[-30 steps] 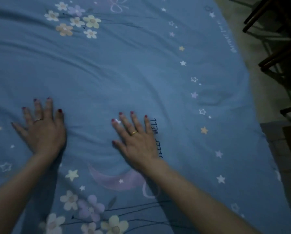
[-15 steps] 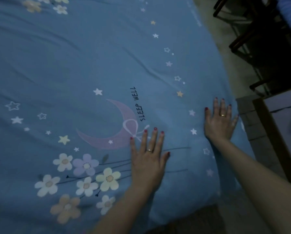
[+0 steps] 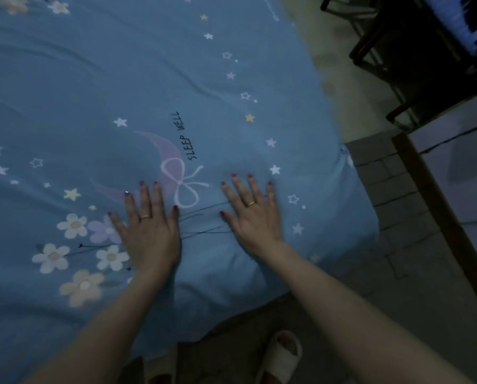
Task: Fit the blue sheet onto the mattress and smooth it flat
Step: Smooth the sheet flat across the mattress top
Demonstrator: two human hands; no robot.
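Head view: both hands, left hand [image 3: 148,234] and right hand [image 3: 255,217], press flat-fingered on wrinkled blue sheet [image 3: 121,87].

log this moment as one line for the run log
stage: smoothing | left hand: flat on blue printed cotton sheet, fingers spread | right hand: flat beside it, near corner | sheet: covers mattress, faint creases

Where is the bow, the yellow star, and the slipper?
bow [image 3: 186,187], head view, on the knot where its white loops cross on the blue sheet.
yellow star [image 3: 249,117], head view, on the star's middle.
slipper [image 3: 280,356], head view, on the pale strap over the foot.
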